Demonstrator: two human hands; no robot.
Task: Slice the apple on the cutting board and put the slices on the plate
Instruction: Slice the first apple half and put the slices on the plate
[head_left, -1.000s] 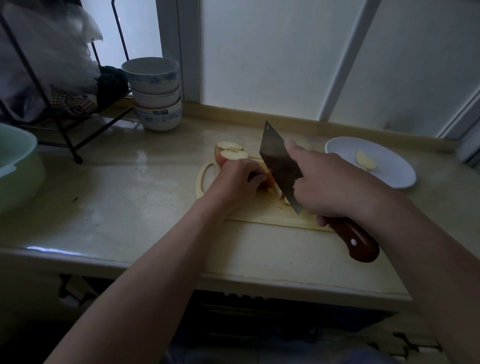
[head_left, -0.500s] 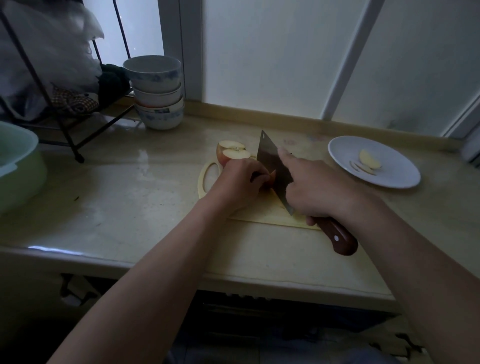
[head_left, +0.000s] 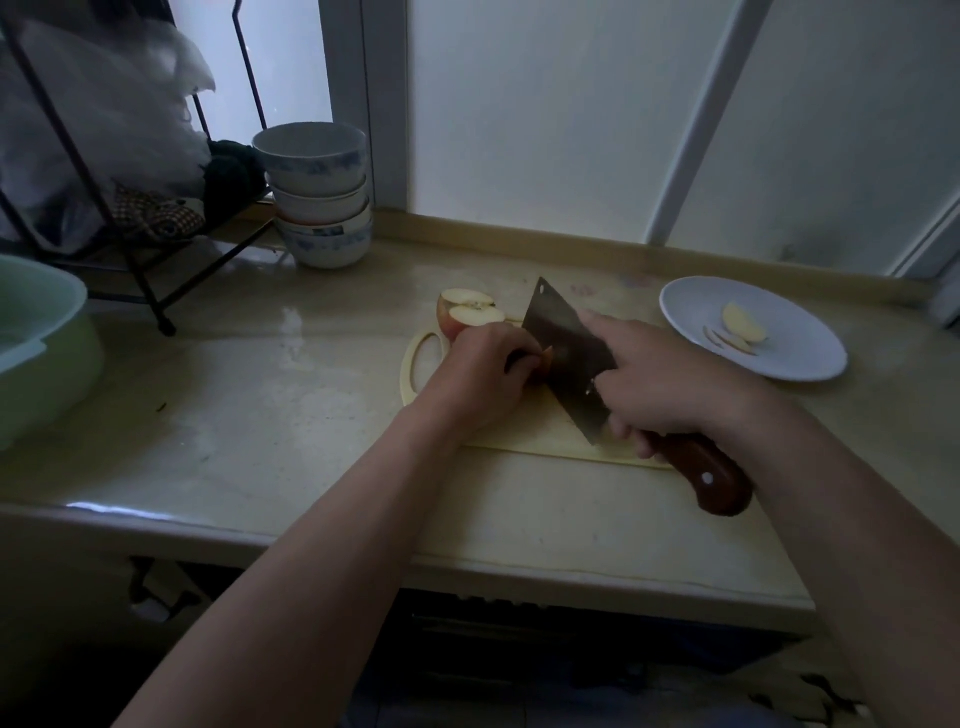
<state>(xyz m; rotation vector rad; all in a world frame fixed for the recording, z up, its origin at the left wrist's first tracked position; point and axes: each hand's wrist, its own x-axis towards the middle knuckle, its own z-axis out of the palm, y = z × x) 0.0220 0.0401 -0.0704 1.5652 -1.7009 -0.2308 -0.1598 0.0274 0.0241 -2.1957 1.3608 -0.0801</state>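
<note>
A pale yellow cutting board (head_left: 524, 434) lies on the counter. My left hand (head_left: 483, 371) holds a piece of apple (head_left: 545, 357) down on it, mostly hidden under my fingers. My right hand (head_left: 670, 387) grips a cleaver (head_left: 569, 353) by its wooden handle, forefinger stretched along the blade's spine, and the blade stands against the apple piece. Two cut apple pieces (head_left: 467, 312) sit at the board's far left end. A white plate (head_left: 810, 358) at the right holds a few apple slices (head_left: 740, 330).
Stacked bowls (head_left: 319, 197) stand at the back by the window. A black wire rack (head_left: 140, 244) with cloths is at the back left, and a green basin (head_left: 36, 353) sits at the left edge. The counter's front edge runs below my arms.
The cleaver has come down from a raised, tilted position onto the apple piece under my left hand. My left hand has stayed in place.
</note>
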